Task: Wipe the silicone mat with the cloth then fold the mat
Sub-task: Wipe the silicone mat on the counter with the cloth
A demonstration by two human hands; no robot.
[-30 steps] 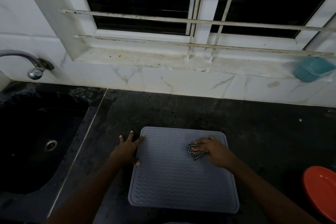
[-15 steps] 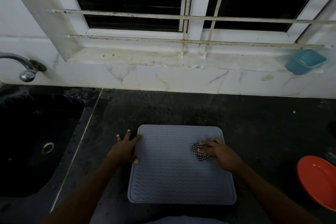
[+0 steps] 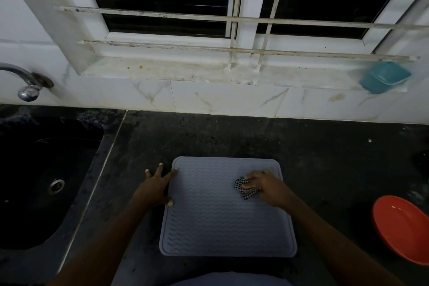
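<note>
Dark counter (image 3: 232,137): mat (image 3: 222,220), red bowl (image 3: 404,232).

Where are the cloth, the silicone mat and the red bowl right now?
cloth (image 3: 246,189): head view, checkered wad showing under the right hand's fingers.
silicone mat (image 3: 222,220): head view, bare ribbed middle.
red bowl (image 3: 394,237): head view, near-left rim, counter's right edge.

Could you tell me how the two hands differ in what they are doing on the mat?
The left hand lies open with fingers spread, pressing the left edge of the mat; the right hand is curled over the checked cloth. The left hand sits partly on the countertop; the right is wholly over the mat. Both rest near its far end.
</note>
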